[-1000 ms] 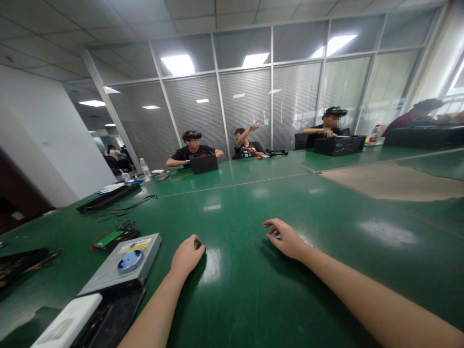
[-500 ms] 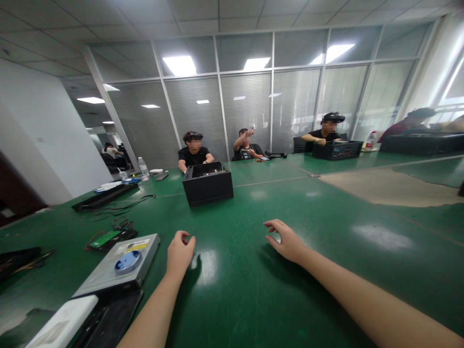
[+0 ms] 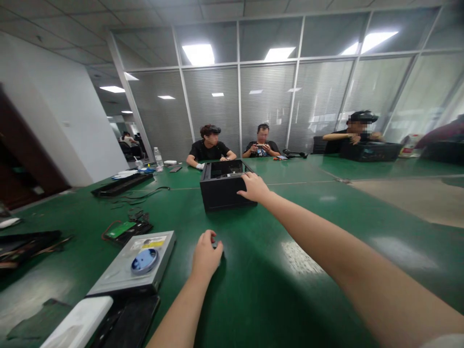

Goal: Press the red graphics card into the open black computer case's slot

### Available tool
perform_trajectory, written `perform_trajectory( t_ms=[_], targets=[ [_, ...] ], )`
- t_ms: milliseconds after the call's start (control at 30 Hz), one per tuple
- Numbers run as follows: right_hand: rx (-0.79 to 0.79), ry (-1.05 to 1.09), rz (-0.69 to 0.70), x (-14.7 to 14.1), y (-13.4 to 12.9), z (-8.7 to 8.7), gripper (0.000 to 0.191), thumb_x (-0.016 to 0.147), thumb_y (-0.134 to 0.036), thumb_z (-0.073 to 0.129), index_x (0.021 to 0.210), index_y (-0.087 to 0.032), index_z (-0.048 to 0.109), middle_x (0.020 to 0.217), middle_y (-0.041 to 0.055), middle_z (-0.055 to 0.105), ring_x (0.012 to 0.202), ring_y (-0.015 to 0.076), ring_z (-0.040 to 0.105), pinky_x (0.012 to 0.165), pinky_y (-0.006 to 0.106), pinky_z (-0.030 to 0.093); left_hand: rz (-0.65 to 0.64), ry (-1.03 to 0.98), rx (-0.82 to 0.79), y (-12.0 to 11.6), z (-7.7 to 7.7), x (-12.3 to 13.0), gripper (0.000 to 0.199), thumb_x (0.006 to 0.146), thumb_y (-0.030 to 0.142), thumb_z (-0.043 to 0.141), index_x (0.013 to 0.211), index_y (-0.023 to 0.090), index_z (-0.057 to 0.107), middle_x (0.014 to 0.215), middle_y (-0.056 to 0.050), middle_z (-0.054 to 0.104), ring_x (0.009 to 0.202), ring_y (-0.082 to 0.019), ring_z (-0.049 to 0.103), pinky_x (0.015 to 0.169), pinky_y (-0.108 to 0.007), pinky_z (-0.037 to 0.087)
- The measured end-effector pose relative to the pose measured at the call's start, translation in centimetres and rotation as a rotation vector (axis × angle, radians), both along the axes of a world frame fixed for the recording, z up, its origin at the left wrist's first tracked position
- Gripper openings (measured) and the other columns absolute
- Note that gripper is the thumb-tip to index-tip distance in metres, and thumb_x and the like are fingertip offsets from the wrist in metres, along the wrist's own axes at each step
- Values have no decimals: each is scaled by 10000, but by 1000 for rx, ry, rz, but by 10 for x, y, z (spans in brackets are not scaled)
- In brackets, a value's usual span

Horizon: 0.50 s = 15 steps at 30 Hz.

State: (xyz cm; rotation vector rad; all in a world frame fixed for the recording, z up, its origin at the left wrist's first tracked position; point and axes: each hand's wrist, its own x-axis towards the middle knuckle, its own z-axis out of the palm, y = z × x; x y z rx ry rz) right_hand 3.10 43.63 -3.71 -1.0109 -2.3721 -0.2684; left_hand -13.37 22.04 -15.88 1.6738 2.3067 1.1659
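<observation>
An open-topped black computer case (image 3: 226, 194) stands on the green table across from me. My right hand (image 3: 254, 187) reaches out to its near right corner, thumb against the front face and fingers over the top edge. Nearer to me, my left hand (image 3: 207, 253) hovers low over the table with bent fingers, the thumb apart from them and nothing held. Left of it lies a silver optical drive (image 3: 119, 263) with a round blue-lidded tin (image 3: 144, 261) on top.
A white box (image 3: 81, 321) and a green circuit board (image 3: 123, 229) lie at left. Behind them are a long black panel (image 3: 121, 185) and a bottle (image 3: 158, 159). Several people sit across the table; another black case (image 3: 377, 152) is at right.
My right hand has moved forward and left onto the case's corner. My left hand stays low over the table. The view has turned left, and one person across now holds a phone with both hands.
</observation>
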Motion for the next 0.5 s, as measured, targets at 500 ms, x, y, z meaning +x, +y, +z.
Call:
perform_trajectory(
  t_ms=[500],
  targets=[
    [13,-48,25,29,-2,-3,401,888,-353,674,1233,-159,616,1217,137,566,1130,296,475,960,421,398,262,-423,457,2,-1,-31,220,839,342,586,1008,206,547,863,-11,578,763,-180,570,746,-331,466]
  ],
)
